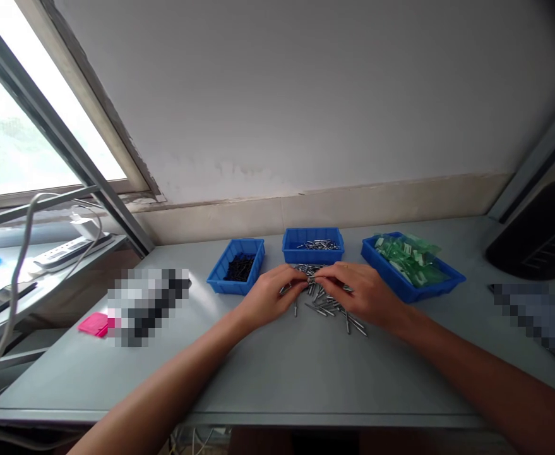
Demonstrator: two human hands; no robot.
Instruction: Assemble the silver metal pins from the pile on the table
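Several thin metal pins point(322, 309) lie in a loose pile on the grey table. Over the pile, my left hand point(274, 294) and my right hand point(355, 291) meet with their fingertips nearly touching. Both hands are closed in a pinch at a small metallic piece between them, too small to make out clearly. Just behind the hands stands a blue bin point(313, 255) with more metal pins. To the left is a blue bin point(234, 287) of small black parts. On the right, a blue bin point(414, 294) holds green plastic packets point(412, 259).
A pink object point(94, 325) and a blurred-out item point(144, 306) lie at the left. At the right are a large black container point(537, 234) and another blurred-out item point(537, 322). A power strip point(71, 251) rests on the left shelf.
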